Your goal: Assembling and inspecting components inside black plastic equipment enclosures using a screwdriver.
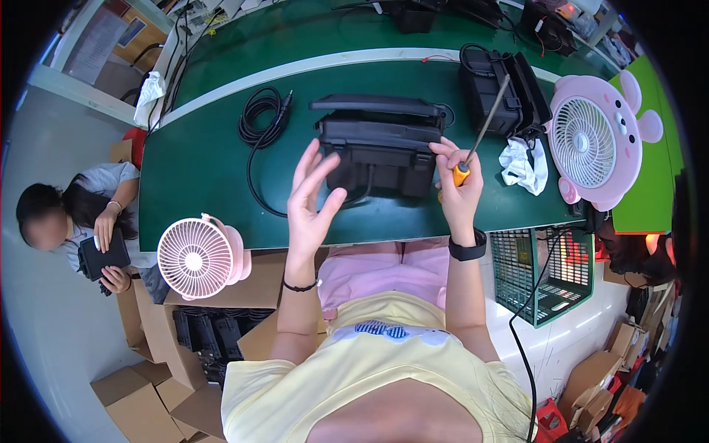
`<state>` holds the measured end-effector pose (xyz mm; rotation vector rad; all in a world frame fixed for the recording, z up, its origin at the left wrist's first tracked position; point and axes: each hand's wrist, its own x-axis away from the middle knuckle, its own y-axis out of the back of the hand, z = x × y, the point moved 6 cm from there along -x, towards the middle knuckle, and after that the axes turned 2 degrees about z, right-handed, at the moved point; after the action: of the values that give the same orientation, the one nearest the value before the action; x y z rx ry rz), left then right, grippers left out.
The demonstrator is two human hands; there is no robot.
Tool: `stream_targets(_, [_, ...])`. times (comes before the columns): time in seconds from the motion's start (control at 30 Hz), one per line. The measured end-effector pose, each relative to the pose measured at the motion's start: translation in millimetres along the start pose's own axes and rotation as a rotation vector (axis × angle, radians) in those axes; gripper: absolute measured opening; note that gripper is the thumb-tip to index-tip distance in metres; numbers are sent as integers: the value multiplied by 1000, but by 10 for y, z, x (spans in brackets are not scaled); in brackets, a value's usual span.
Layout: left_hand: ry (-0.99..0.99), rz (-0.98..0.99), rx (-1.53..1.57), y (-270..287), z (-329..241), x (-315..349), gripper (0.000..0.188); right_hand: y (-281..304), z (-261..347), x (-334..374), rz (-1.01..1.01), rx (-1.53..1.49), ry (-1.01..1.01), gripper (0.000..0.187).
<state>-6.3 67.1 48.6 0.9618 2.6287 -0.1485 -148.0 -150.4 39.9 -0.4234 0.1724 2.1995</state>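
A black plastic case (384, 136) stands on the green table in front of me, its lid or second panel tilted up along the far side. My left hand (310, 196) is at the case's left front corner, fingers spread, with nothing in it. In my right hand (459, 184) is a screwdriver (461, 174) with a yellow-orange handle, its long shaft pointing up and away to the right. The fingertips of that hand are at the case's right edge. A black cable runs from the case's front toward a coil (264, 122) on the left.
Another black case (495, 88) stands at the back right, beside crumpled white cloth or paper (523, 165) and a large pink fan (591, 140). A small pink fan (196, 257) is at the near left. Below are a green crate (535, 277) and cardboard boxes (140, 399). At far left another person holds a black object (103, 255).
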Motion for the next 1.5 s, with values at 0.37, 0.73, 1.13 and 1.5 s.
stream_targets(0.37, [-149, -191, -298, 3, 151, -308, 22, -8, 97, 122, 25, 4, -22, 17])
stream_targets(0.73, [175, -215, 204, -95, 655, -339, 47, 21, 29, 229, -57, 136, -5, 16])
stream_targets(1.13, [-56, -151, -374, -113, 305, -583, 30, 43, -200, -696, 23, 244, 66, 25])
stream_targets(1.5, [-14, -137, -521, -209, 203, -733, 49, 56, -223, -631, 164, 63, 4, 27])
